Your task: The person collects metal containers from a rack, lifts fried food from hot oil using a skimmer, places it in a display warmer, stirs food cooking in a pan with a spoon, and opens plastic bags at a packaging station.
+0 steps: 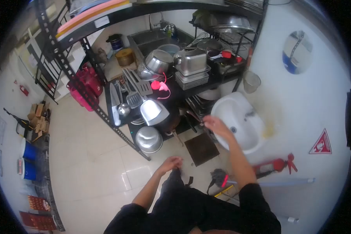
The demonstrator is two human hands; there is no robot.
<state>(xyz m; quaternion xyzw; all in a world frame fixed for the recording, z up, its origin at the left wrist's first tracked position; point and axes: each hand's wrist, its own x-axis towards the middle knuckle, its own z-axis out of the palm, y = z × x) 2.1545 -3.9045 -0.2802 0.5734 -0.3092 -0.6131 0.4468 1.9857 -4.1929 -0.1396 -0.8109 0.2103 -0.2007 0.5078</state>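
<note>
My right hand [217, 126] reaches to the rack's lower tier, just left of the white washbasin [229, 113]. Its fingers are bent together beside a dark handle [194, 115]; what they hold, if anything, is hard to see. My left hand [171, 164] hangs low in front of me, loosely curled with thumb and fingers slightly apart, holding nothing visible. Ahead of it are a steel bowl [149, 139] and a dark pan [171, 123] on the lower tier. Above them, a wide metal turner [153, 112], a slotted turner [145, 86], a ladle [123, 109] and a large knife [114, 104] lie on the rack.
Stacked steel trays [192, 80] and a steel pot [159, 60] fill the rack top. A strainer [252, 81] hangs by the wall. A fire extinguisher [275, 165] stands at right, near a brown floor mat [202, 149]. Pink gas cylinders [85, 87] stand behind the rack's left post.
</note>
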